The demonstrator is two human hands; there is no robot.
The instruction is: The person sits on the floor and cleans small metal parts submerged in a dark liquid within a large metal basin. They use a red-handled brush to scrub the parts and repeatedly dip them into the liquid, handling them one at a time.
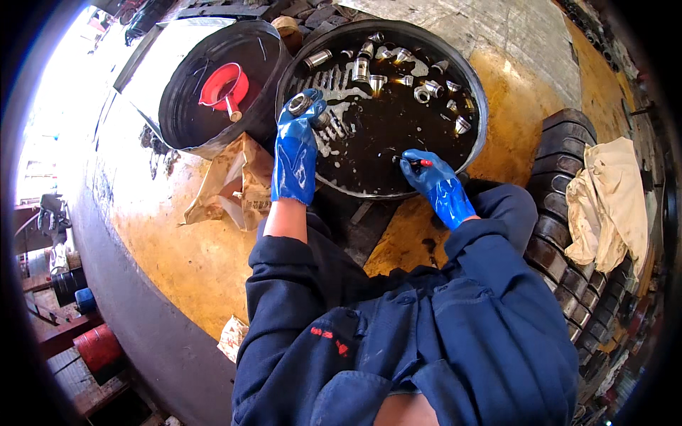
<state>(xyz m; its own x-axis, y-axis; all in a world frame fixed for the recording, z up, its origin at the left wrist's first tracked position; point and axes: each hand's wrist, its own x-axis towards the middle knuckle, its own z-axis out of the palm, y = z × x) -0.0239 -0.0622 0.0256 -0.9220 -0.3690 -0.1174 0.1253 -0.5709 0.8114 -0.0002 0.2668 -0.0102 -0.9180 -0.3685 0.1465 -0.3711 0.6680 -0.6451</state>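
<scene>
The metal part [300, 104] sits in your left hand [297, 138], raised over the near-left rim of the wide round basin [481, 106]. It is grey and ring-like at the end facing up, with a paler edge around a darker centre; its far side is hidden by your glove. Your left fingers are wrapped about it. Your right hand [435, 176], at the basin's near-right side, is closed on a slim tool [426, 162] with a red section; its working end is too small to make out. Both gloves are blue, with a wet shine. In the basin, silvery cylindrical pieces [360, 69] stand or lie in dark liquid with patches of pale foam. Left of it, a black tub [168, 96] holds a red dipper [239, 91].
</scene>
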